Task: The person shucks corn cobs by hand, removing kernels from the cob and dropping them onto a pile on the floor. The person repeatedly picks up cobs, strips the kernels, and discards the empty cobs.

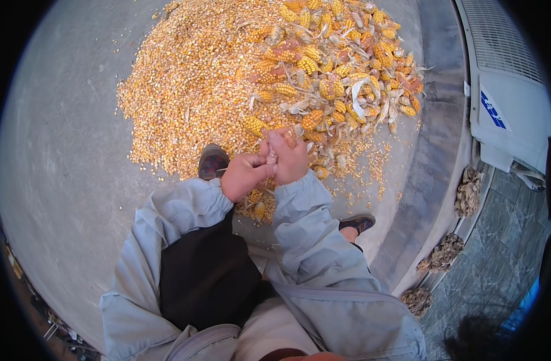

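My right hand (290, 155) is closed around a corn cob (272, 156), largely bare and pinkish, that runs between my two hands. The fingers and thumb of my left hand (246, 175) pinch at its lower end, touching my right hand. Another cob end (293, 134), reddish with a pale tip, shows at the top of my right hand; whether it belongs to the same cob, I cannot tell. Beyond my hands lies a broad heap of loose corn kernels (180, 94). Yellow ears of corn (330, 89) with dry husks are piled on its right side.
Grey concrete floor (63, 149) surrounds the heap. My shoes (213, 161) stand at its near edge, with scattered kernels (375, 169) between and beside them. At the right are a white outdoor air-conditioner unit (510, 90), brown clumps (446, 252) along a ledge, and dark tiles (497, 225).
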Tool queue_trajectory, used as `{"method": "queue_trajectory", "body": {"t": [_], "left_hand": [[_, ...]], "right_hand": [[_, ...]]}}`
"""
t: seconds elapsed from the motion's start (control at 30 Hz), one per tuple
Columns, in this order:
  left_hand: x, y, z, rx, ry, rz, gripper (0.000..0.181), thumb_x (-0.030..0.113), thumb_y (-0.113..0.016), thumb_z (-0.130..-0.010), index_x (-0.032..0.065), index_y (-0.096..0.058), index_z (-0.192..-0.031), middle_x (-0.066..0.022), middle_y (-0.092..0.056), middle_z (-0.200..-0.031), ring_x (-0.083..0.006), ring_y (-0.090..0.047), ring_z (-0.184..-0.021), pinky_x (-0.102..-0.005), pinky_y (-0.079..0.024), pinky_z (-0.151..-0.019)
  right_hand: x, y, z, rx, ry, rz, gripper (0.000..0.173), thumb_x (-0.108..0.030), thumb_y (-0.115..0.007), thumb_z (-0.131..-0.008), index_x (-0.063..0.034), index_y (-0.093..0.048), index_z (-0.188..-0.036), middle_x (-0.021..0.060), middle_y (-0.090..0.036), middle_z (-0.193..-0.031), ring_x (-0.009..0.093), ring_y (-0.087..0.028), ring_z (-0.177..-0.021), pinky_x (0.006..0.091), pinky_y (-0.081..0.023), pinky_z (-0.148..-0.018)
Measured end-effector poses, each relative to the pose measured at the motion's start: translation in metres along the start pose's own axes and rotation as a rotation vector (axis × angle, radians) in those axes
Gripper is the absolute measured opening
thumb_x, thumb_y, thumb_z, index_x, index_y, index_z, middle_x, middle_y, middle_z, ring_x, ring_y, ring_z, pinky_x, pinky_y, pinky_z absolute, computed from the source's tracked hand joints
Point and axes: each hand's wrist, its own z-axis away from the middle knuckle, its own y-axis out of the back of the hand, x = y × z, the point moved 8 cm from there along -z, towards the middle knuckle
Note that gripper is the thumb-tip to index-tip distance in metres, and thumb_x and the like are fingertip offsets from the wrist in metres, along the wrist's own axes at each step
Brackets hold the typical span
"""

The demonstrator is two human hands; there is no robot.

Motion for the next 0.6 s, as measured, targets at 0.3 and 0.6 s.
{"method": "queue_trajectory", "body": {"t": [0.3,0.6], "left_hand": [[0.008,0.023,-0.006,0.172,-0.267,-0.254,0.022,0.019,-0.068,-0.082,-0.0022,-0.065,-0.088,-0.0006,-0.061,-0.074,-0.0048,-0.052,-0.069,-0.0238,-0.043,-0.058],[0.002,0.012,-0.013,0.033,0.002,0.015,0.02,0.02,-0.07,-0.081,0.0025,-0.061,-0.081,0.0034,-0.05,-0.062,-0.0041,-0.042,-0.055,-0.0222,-0.033,-0.048]], "right_hand": [[0.012,-0.003,-0.016,0.098,-0.052,-0.181,0.029,-0.027,-0.058,-0.088,-0.003,-0.056,-0.071,0.0058,-0.055,-0.059,0.012,-0.05,-0.048,0.0259,-0.04,-0.045],[0.016,0.015,0.004,0.15,0.047,-0.301,0.027,-0.026,-0.054,-0.091,0.0016,-0.057,-0.094,0.0079,-0.059,-0.076,0.014,-0.056,-0.065,0.0255,-0.045,-0.057]]}}
